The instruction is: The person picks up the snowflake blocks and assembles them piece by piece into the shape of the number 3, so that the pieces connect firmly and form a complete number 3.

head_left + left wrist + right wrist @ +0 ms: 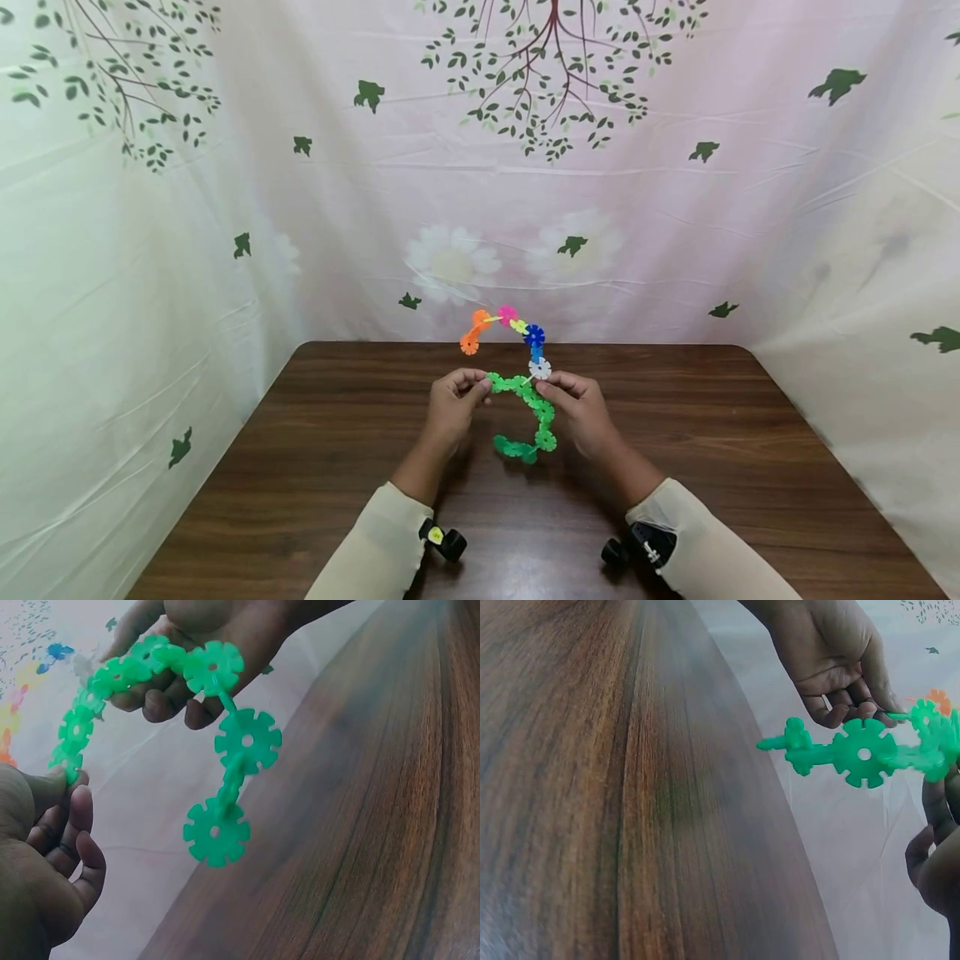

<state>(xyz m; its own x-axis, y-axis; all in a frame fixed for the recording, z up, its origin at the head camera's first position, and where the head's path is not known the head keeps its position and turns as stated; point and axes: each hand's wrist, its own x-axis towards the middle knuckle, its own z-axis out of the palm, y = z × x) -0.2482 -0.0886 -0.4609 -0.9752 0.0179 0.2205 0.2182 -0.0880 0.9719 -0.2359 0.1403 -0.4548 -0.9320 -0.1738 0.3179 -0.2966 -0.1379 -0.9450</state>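
Note:
Linked notched plastic discs form a curved chain that both hands hold up over the table. Its lower part is a run of green discs, bending round to a loose darker green end. The upper part curves from a white disc through blue discs, yellow and a pink disc to orange discs at its free end. My left hand pinches the left tip of the green run between thumb and fingers. Opposite, my right hand pinches the chain just below the white disc.
A brown wooden table lies beneath the hands. Behind it and at both sides hangs a pale cloth printed with leaves, branches and flowers. Both wrists carry small black cameras on straps over cream sleeves.

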